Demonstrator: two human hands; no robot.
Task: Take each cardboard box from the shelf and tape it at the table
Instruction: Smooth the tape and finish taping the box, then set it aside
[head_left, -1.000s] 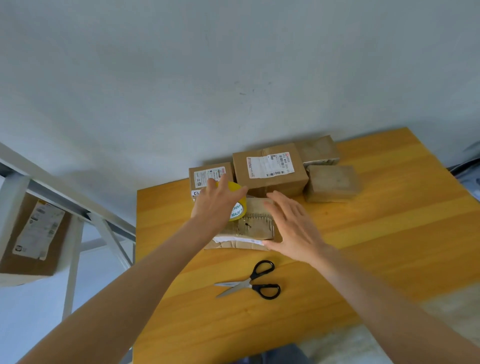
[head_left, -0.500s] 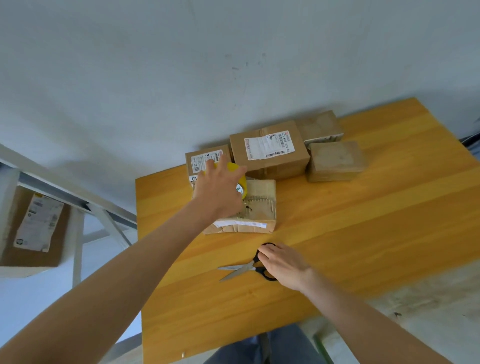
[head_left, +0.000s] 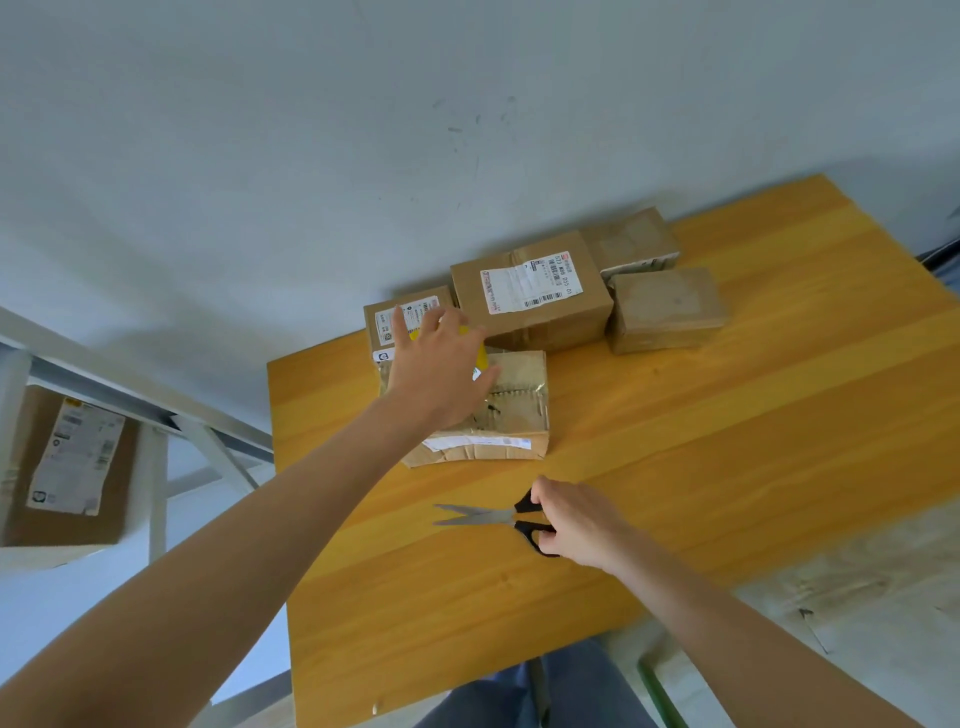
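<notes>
Pale grey wall (head_left: 363, 156) behind, orange wooden tabletop (head_left: 727, 467) butted against it.

Left grip (head_left: 441, 369) was stretched forward, palm down on a yellow tape roll (head_left: 480, 357). Fingers were spread and curved over the top with the thumb on the right side, so it was holding the roll. Most of the roll was hidden under the grip, with only yellow slivers showing.

The roll sat on the far-left part of the top of a worn cardboard box (head_left: 519, 395). That box lay flat on the tabletop directly beneath the left grip. It had glossy tape across the top, a white strip on the near face and a crumpled near edge.

Right grip (head_left: 576, 525) was closer to the person and apart from the worn box. Its fingers were curled round the black handles of the scissors (head_left: 483, 515). Blades pointed left, slightly parted, low over the tabletop; couldn't tell if they touched it.

Four more boxes stood behind the worn box, along the wall:
- a small labelled box (head_left: 395, 317) just past the left fingertips
- a large labelled box (head_left: 530, 291) beside it
- two plain boxes, (head_left: 631, 241) and (head_left: 667, 309), to the right

White shelf frame (head_left: 156, 415) was off the tabletop's left edge, with a labelled shelf box (head_left: 67, 462) in it, well away from both grips.
</notes>
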